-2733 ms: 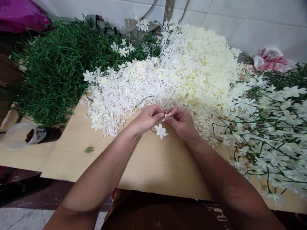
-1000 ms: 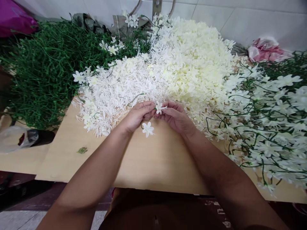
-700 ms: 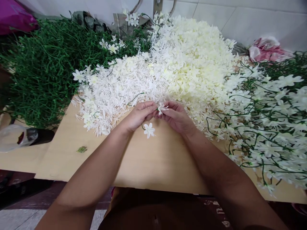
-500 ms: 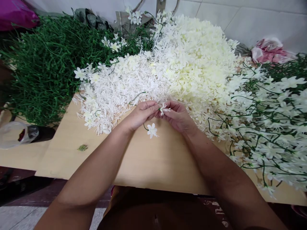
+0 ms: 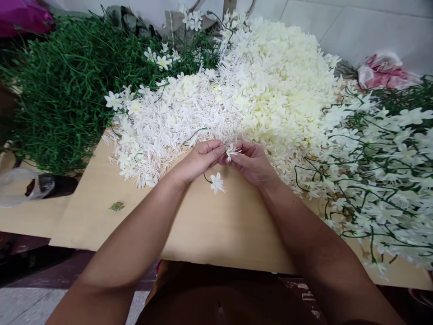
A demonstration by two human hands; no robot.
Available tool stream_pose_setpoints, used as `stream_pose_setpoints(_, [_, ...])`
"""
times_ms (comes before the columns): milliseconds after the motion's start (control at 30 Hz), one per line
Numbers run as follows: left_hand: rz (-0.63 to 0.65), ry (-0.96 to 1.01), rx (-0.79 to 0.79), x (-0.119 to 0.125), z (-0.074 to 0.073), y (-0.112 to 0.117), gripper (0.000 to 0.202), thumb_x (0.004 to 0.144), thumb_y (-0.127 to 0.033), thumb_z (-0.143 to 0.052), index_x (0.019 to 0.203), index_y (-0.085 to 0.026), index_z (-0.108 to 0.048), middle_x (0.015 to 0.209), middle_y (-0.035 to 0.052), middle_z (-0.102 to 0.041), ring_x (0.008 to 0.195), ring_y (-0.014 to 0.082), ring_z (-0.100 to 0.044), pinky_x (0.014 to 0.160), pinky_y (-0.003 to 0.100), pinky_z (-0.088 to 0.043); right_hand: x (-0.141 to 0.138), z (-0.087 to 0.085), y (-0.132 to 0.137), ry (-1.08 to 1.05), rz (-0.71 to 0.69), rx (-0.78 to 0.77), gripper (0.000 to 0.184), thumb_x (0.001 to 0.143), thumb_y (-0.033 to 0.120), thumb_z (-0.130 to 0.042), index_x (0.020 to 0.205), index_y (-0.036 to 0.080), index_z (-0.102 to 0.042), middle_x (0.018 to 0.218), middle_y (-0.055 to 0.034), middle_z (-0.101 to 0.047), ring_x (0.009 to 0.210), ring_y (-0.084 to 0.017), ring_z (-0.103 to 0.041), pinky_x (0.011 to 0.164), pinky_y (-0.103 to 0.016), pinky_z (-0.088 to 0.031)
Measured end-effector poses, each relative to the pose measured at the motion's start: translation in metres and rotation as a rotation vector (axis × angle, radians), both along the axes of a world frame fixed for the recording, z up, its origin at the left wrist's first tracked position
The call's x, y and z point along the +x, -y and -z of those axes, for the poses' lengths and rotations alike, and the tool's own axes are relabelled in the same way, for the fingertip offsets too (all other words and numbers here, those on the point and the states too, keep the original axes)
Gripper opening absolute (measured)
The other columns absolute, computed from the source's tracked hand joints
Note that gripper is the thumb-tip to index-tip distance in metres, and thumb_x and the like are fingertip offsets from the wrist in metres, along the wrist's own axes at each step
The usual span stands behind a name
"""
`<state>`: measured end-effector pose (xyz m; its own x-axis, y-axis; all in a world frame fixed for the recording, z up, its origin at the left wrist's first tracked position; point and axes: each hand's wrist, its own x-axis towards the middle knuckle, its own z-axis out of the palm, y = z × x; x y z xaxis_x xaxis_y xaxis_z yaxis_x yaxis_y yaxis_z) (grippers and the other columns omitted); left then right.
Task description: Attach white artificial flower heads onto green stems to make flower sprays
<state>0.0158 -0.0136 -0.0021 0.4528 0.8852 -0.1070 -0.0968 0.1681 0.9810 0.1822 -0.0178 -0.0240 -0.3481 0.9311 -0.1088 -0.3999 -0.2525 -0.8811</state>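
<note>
At the far left, green stems (image 5: 74,85) are heaped, with white filament pieces (image 5: 192,113) piled next to them. The left hand (image 5: 204,158) is pressed together, thumb over fingers, on a thin stalk (image 5: 207,178), by which a lower white flower (image 5: 216,183) is hung over the cardboard (image 5: 216,225). Between both hands, the upper white flower (image 5: 232,153) is held at the fingertips. Only a small white bit is shown pinched there in the earliest view; now spread petals and rightward-pointing filaments are displayed, so the blossom is judged to be seated on green. The fingertips of the right hand (image 5: 253,164) are bunched at its right side, but whether it is gripped by them cannot be told. Farther right, stemmed flowers (image 5: 382,194) are massed.
</note>
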Motion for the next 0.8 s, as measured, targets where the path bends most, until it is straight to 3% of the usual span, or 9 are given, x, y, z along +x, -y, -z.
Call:
stream_pose_setpoints(133, [0.017, -0.094, 0.099, -0.0022, 0.0024, -0.0023, 0.047, 0.075, -0.06, -0.067, 0.067, -0.016, -0.054, 0.063, -0.002, -0.052, 0.055, 0.0079, -0.038, 0.052, 0.022, -0.027, -0.0004, 0.0013, -0.0009, 0.041, 0.013, -0.021, 0.038, 0.051, 0.04, -0.091, 0.066, 0.019, -0.062, 0.067, 0.0032, -0.068, 0.065, -0.012, -0.065, 0.076, -0.033, -0.057])
stream_pose_setpoints(333, [0.035, -0.214, 0.194, -0.0032, -0.0019, -0.0033, 0.034, 0.082, -0.044, -0.061, 0.064, -0.017, -0.05, 0.058, -0.0044, -0.042, 0.057, 0.0092, -0.037, 0.056, 0.023, -0.03, -0.0006, 0.0008, -0.0023, 0.091, 0.033, -0.032, 0.038, 0.049, 0.035, -0.092, 0.06, 0.018, -0.06, 0.06, 0.004, -0.067, 0.056, -0.007, -0.061, 0.061, -0.023, -0.051])
stream_pose_setpoints(600, [0.014, -0.266, 0.211, 0.0001, -0.0004, -0.0016, 0.027, 0.084, -0.031, -0.052, 0.061, -0.019, -0.045, 0.056, -0.0049, -0.036, 0.056, 0.01, -0.034, 0.056, 0.023, -0.028, -0.0032, -0.0003, -0.0019, 0.169, 0.093, 0.0, 0.038, 0.044, 0.034, -0.093, 0.055, 0.019, -0.06, 0.053, 0.0051, -0.065, 0.051, -0.007, -0.056, 0.056, -0.022, -0.047])
stream_pose_setpoints(800, [-0.018, -0.305, 0.237, 0.0041, 0.0015, -0.002, 0.025, 0.084, -0.022, -0.048, 0.06, -0.018, -0.042, 0.056, -0.0053, -0.037, 0.055, 0.0093, -0.032, 0.057, 0.022, -0.028, -0.0037, 0.0052, -0.0006, 0.165, 0.118, 0.018, 0.034, 0.049, 0.032, -0.09, 0.057, 0.019, -0.06, 0.055, 0.0043, -0.066, 0.053, -0.008, -0.057, 0.058, -0.023, -0.046])
